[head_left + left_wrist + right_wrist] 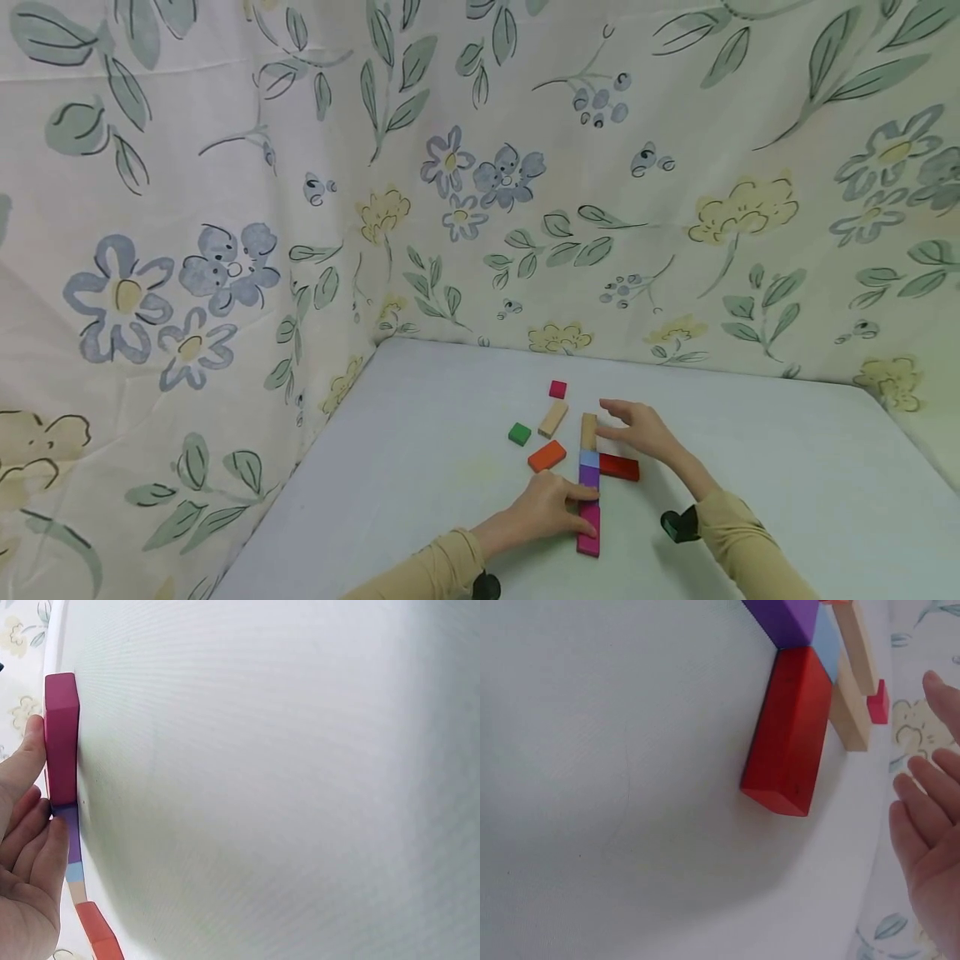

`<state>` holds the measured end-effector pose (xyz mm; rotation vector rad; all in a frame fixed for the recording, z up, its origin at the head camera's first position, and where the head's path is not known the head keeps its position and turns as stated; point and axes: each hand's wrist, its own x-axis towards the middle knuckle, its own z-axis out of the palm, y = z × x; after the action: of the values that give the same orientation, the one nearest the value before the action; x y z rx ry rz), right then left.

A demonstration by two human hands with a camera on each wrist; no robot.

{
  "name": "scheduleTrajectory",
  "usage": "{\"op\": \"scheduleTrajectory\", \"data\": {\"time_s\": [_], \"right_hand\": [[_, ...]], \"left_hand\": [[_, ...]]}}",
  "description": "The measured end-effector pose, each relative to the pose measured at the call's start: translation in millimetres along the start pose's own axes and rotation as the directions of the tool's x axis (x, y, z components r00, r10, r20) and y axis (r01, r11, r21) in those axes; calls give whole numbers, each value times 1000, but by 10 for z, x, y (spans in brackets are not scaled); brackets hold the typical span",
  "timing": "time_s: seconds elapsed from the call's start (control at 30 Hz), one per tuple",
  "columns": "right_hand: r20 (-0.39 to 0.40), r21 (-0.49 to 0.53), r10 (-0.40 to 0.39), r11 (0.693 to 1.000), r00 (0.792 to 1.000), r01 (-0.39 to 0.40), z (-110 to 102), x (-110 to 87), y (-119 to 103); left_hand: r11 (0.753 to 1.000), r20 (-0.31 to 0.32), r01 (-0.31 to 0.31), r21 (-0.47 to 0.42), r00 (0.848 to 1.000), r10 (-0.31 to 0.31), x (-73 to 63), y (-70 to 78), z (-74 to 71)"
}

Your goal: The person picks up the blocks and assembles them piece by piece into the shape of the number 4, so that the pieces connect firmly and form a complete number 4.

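Note:
A straight row of blocks runs away from me: a magenta block (588,543) nearest, then a purple block (588,475), a light blue block (589,459) and a plain wood block (588,432). A red block (787,735) lies crosswise against the row's right side. My left hand (543,507) lies over the near part of the row. Its thumb touches the magenta block (61,742); fingertips rest where magenta meets the purple block (69,834). Beside the plain wood block, my right hand (643,429) hovers with fingers spread, holding nothing.
Left of the row lie an orange block (547,456), a small green block (519,433), another plain wood block (552,418) and a small pinkish-red cube (558,389). They stand on a white table (420,433). Floral cloth (480,208) hangs behind and at the left.

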<state>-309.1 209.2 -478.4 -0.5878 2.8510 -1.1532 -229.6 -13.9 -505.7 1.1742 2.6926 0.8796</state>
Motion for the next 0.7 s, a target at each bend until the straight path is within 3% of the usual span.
{"op": "scheduleTrajectory", "data": {"time_s": [0.7], "right_hand": [[-177, 1, 12, 1000, 984, -12, -201, -149, -289]], "left_hand": [[1000, 9, 16, 7, 1000, -16, 2, 13, 0]]}}
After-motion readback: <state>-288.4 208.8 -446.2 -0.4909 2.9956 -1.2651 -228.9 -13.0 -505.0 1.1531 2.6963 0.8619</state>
